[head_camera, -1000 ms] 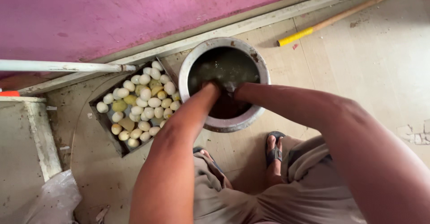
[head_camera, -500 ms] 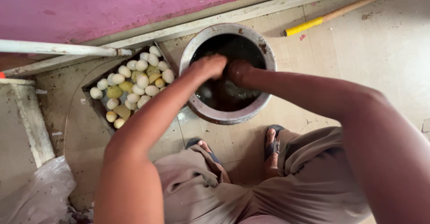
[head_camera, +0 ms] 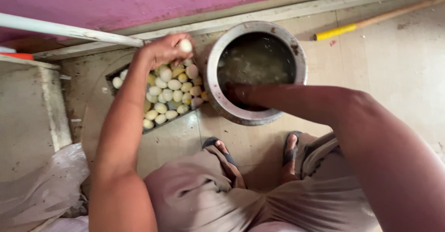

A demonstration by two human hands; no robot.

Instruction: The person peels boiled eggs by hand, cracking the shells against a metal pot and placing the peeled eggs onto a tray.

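The left hand (head_camera: 164, 50) is curled around a pale egg (head_camera: 185, 45), pinched at the fingertips and held above the far end of a dark tray (head_camera: 111, 78) heaped with more pale and yellowish eggs (head_camera: 169, 90). The tray lies on the floor (head_camera: 394, 69) just left of a round metal pot (head_camera: 211, 81), which holds dark cloudy liquid. The right arm reaches down into the pot and the right hand (head_camera: 234, 92) is sunk in the liquid near the pot's near rim; I cannot tell whether it is open or closed, or whether it grips anything. The person squats over the floor, sandalled feet (head_camera: 222, 151) just short of the pot. A white pipe (head_camera: 69, 30) runs along the purple wall behind the tray, a yellow-tipped stick (head_camera: 336, 31) lies beyond the pot, and crumpled plastic (head_camera: 41, 185) sits at the lower left
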